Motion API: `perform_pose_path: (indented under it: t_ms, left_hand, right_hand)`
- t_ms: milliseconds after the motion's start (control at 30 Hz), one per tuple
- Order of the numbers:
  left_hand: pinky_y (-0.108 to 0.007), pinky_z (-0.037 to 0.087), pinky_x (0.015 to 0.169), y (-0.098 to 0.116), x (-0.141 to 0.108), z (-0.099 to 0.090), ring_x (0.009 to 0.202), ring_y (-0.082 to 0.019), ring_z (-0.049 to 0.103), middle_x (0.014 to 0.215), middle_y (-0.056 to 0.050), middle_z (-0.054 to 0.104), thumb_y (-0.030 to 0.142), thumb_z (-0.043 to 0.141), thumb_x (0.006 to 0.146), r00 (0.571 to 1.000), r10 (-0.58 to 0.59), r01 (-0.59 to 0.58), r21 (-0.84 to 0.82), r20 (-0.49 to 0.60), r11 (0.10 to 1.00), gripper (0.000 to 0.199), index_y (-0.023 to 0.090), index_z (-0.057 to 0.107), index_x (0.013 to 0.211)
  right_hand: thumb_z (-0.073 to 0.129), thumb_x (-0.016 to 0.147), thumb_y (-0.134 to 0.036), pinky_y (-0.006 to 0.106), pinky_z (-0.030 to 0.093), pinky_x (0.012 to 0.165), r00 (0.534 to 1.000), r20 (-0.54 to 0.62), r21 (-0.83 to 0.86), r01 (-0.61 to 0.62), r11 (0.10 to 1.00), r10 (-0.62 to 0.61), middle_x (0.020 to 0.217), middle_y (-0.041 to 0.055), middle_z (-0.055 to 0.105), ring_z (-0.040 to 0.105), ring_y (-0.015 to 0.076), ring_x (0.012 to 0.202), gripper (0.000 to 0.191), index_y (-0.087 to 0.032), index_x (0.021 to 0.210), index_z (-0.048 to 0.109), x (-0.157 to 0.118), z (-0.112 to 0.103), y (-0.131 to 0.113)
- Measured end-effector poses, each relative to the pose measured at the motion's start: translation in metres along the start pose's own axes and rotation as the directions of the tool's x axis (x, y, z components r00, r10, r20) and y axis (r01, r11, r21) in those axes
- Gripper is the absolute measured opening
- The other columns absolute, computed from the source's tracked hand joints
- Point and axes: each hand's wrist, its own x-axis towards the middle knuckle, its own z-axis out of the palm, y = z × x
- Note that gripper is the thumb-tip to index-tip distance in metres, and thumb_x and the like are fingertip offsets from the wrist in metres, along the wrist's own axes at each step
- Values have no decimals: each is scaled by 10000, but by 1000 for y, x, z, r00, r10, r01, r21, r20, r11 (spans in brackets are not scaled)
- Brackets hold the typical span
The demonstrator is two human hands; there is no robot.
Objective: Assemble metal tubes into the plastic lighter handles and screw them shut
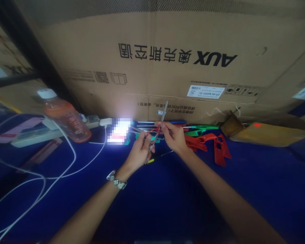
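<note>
My left hand (140, 151), with a bracelet at its wrist, is closed on a bundle of thin red and dark wires (156, 135). A small pale piece shows by its fingers, too blurred to name. My right hand (175, 136) pinches a slim grey strip (165, 111) at its lower end, where the wires meet it. The strip points up and away. Beneath the hands lies a thin tool with a yellow handle (149, 161). Red plastic pieces (219, 154) and a green-handled tool (202, 128) rest just right of my right hand.
A large cardboard box (152, 30) stands along the back of the blue table surface (152, 210). At left are a drink bottle (66, 115), a power strip (30, 135), looping white cables (71, 149) and a glowing phone-like screen (119, 131). A yellow packet (271, 135) lies at right.
</note>
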Motion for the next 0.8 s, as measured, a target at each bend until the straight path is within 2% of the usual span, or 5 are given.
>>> perform_pose_path:
  t_ms: [167,300,400,567,800]
  left_hand:
    - [-141,289,267,-1,0,-1,277,-53,413,603,99,555,567,435,990,1000,8,-8,-9,-1,1000,330,248,382,926]
    - [-140,292,275,-2,0,-1,280,-53,412,604,97,562,566,438,989,1000,18,-18,-7,-9,1000,334,248,371,913]
    - [-140,294,277,0,-1,0,282,-55,419,606,97,565,562,437,988,1000,11,-11,0,-9,1000,328,249,370,916]
    - [-141,292,270,2,-2,2,273,-56,407,595,105,560,596,452,970,1000,7,-7,-14,20,1000,359,250,369,925]
    - [-151,307,267,2,-2,-1,278,-64,416,610,88,592,606,459,965,998,7,-6,-12,70,1000,367,251,372,928]
  right_hand:
    - [646,899,-542,408,651,795,983,3,266,-178,947,184,1002,58,790,759,252,941,340,-244,1053,702,3,6,-7]
    - [769,793,-531,359,654,693,950,32,465,-288,837,309,949,37,789,772,221,801,605,-280,1262,480,5,12,-12]
    - [852,702,-509,349,653,680,921,33,564,-338,754,388,940,28,790,776,220,779,751,-293,1261,399,5,12,-13]
    - [847,678,-568,332,656,646,875,153,567,-458,685,459,1013,80,789,780,234,818,533,-221,979,577,3,5,-12]
    - [799,726,-603,279,615,501,902,155,549,-418,724,404,969,38,797,760,191,667,502,-252,903,487,2,3,-11]
